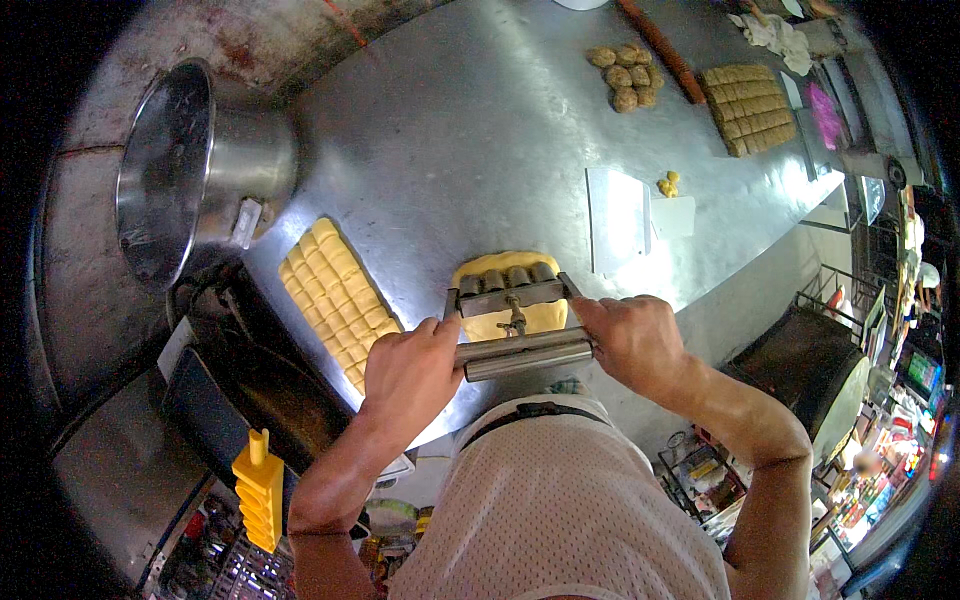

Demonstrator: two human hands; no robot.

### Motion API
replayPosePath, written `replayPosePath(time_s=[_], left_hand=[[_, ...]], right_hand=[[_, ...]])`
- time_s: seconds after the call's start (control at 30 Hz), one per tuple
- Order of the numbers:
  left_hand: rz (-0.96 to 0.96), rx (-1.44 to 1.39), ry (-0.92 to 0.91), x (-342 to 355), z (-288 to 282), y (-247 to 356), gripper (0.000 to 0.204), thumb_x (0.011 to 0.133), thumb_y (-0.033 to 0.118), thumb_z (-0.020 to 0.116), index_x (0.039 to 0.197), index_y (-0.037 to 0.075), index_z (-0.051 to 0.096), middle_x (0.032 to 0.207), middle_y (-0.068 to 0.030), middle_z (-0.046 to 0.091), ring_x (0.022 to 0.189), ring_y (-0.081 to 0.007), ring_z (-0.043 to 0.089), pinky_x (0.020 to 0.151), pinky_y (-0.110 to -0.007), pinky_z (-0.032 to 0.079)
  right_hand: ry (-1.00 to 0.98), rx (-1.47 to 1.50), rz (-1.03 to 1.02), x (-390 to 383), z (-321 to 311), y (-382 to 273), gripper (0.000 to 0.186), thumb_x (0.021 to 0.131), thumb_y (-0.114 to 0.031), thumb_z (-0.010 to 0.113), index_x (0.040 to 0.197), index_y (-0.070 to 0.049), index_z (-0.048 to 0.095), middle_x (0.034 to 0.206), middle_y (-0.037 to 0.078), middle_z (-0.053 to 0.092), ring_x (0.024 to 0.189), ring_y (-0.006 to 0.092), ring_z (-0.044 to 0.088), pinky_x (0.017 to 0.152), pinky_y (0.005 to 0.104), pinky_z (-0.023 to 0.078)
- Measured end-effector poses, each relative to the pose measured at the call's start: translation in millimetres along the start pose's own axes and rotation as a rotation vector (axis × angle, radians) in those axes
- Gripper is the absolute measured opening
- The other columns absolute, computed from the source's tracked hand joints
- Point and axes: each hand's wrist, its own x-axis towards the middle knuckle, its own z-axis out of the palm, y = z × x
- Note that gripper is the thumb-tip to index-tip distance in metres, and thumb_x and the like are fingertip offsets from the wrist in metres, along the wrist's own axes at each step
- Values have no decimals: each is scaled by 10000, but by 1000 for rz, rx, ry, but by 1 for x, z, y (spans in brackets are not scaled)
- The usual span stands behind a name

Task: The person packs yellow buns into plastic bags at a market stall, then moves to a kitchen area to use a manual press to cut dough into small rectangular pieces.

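Note:
My left hand and my right hand are closed around the two sides of a metal roller dough cutter. It has a frame, a screw in the middle, a row of rounded cutting parts at the far side and a smooth bar nearest me. Beneath it lies a slab of yellow dough, partly hidden by the tool. To the left, a long yellow dough slab is marked into rows of small squares, its near end close to my left hand.
On the steel table are a white scraper sheet, yellow dough scraps, brown dough balls, a rolling pin and a brown scored slab. A large steel bowl lies tipped at left. A yellow scoop-like object sits below.

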Motion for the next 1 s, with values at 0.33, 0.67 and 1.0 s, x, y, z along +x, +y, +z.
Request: replayPosePath(time_s=[0.33,0.67,1.0], left_hand=[[-3,-78,-36,33,14,-22,300,784,212,776,954,43,596,822,-116,666,739,-321,699,654,-438,553],[-14,-70,-47,48,15,-26,302,794,255,780,892,47,583,813,-124,656,741,-328,700,658,-455,550],[29,44,67,3,47,-6,394,811,220,776,1091,24,579,879,-139,671,744,-320,717,663,-450,570]], right_hand=[[-245,-80,125,37,9,7,302,796,-100,676,1089,-64,612,719,115,681,666,332,693,567,454,527],[-36,-44,75,44,26,21,268,732,-118,734,975,-101,621,743,90,679,683,317,690,599,449,536],[82,-103,47,0,55,5,273,838,-126,677,1093,-33,650,687,88,663,597,277,673,555,420,527]])
